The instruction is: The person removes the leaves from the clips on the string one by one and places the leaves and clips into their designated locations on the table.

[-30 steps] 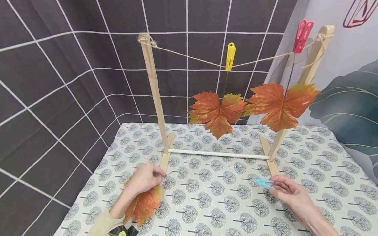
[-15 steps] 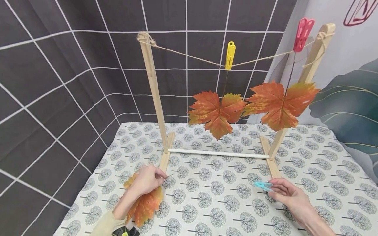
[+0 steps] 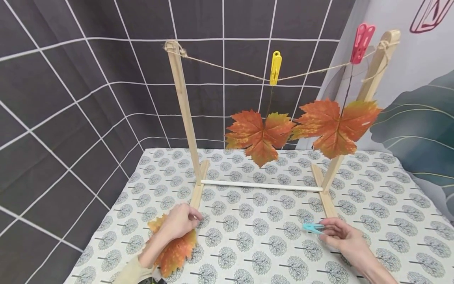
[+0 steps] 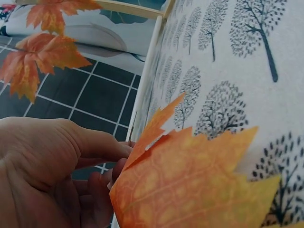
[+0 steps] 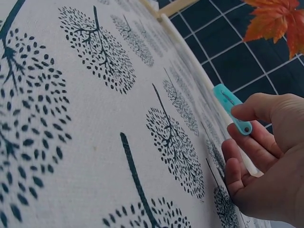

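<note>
My left hand (image 3: 180,221) pinches the thin stem of an orange maple leaf (image 3: 175,252) at the front left; the leaf hangs below the hand, partly hidden by it. In the left wrist view the leaf (image 4: 190,175) spreads out beyond the fingertips, a bit of stem poking up above them. At the front right my right hand (image 3: 345,238) holds a light blue clothespin (image 3: 312,228) by its handle end, between thumb and fingers. The right wrist view has this clothespin (image 5: 232,109) lying along the fingers under the thumb.
A wooden stand (image 3: 184,106) carries a sagging string (image 3: 227,69) between two posts. From it hang two orange leaves, one by a yellow clothespin (image 3: 275,68), one by a red clothespin (image 3: 362,43). A white rod (image 3: 262,185) joins the feet on the tree-print tablecloth (image 3: 262,244).
Both hands have come slightly lower and nearer the front, the left with the leaf and the right with the blue clothespin. The hanging leaves look the same.
</note>
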Demonstrator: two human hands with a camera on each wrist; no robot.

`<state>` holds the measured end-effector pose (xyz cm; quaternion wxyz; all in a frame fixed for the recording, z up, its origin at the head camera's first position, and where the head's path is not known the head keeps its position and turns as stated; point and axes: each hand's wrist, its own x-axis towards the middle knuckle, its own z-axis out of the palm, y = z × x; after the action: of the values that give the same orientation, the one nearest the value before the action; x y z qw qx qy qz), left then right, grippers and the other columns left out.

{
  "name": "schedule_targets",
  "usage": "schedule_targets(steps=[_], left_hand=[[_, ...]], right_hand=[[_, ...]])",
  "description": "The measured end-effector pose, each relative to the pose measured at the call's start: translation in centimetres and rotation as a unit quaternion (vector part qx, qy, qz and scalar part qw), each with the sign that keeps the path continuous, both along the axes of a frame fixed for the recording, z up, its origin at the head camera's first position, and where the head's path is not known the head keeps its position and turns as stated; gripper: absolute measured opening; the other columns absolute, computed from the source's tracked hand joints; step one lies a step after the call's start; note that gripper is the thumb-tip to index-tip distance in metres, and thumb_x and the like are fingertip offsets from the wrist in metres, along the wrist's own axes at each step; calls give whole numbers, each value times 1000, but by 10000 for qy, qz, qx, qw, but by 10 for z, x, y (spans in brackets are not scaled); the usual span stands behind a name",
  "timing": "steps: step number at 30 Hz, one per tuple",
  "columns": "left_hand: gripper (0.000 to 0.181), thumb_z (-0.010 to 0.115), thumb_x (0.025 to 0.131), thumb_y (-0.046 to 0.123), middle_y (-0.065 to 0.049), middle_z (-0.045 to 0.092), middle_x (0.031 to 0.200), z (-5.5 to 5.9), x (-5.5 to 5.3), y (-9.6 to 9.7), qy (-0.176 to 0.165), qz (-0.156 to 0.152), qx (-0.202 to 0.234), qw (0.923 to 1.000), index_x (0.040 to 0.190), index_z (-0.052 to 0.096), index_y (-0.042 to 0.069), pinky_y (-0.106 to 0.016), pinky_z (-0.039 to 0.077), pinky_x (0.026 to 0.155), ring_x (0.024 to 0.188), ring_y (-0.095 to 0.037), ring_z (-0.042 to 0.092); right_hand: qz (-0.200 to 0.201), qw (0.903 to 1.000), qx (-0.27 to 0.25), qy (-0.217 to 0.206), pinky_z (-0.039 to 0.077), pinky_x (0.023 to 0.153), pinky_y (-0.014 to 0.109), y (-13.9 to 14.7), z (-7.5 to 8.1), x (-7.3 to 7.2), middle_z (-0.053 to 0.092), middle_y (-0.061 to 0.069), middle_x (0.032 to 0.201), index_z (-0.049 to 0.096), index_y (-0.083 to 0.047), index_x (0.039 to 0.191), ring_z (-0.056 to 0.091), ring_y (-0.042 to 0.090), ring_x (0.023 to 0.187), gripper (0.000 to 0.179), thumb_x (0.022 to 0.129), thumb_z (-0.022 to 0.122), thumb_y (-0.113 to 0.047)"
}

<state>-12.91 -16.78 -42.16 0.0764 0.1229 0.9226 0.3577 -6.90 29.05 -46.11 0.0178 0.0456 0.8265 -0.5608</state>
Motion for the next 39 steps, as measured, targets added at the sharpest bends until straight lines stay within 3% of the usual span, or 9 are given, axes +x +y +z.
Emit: schedule_targets(steps=[6, 15, 21, 30, 39], left_hand=[[19, 71, 78, -7, 3, 62, 69, -7, 1, 0, -36, 41, -11, 10000, 89, 78, 7, -18, 36, 39, 48, -7, 45], [21, 72, 76, -8, 5, 62, 66, -10, 3, 2, -94, 102, -60, 9999, 86, 79, 10, -19, 35, 40, 49, -7, 46], [21, 72, 77, -6, 5, 61, 66, -11, 3, 2, -207, 133, -88, 9997, 86, 79, 11, -19, 37, 40, 48, -8, 46], [18, 73, 76, -7, 6, 58, 62, -19, 5, 0, -97, 10, 50, 9999, 84, 78, 8, -19, 37, 40, 49, -7, 47], [19, 73, 76, -8, 5, 58, 65, -18, 5, 1, -127, 11, 102, 9999, 85, 78, 8, -18, 37, 40, 49, -7, 47]], right_hand=[[29, 9999, 6, -128, 53, 67, 25, -3, 0, 0, 70, 6, 96, 57, 8, 122, 64, 14, 80, 48, 79, 77, 4], [68, 9993, 272, 243, 50, 65, 21, -4, -6, 0, 69, 4, 90, 61, 8, 115, 61, 9, 78, 43, 75, 78, 9], [26, 9980, 574, 267, 49, 62, 21, -5, -7, 2, 68, 4, 90, 63, 6, 114, 58, 9, 73, 43, 74, 79, 8], [178, 9947, 892, 482, 43, 56, 23, -6, -11, 3, 64, 1, 87, 65, 3, 112, 49, 11, 67, 42, 74, 81, 5], [208, 9899, 1228, 672, 42, 55, 24, -7, -11, 5, 62, 1, 86, 66, -1, 109, 47, 10, 66, 41, 71, 83, 3]])
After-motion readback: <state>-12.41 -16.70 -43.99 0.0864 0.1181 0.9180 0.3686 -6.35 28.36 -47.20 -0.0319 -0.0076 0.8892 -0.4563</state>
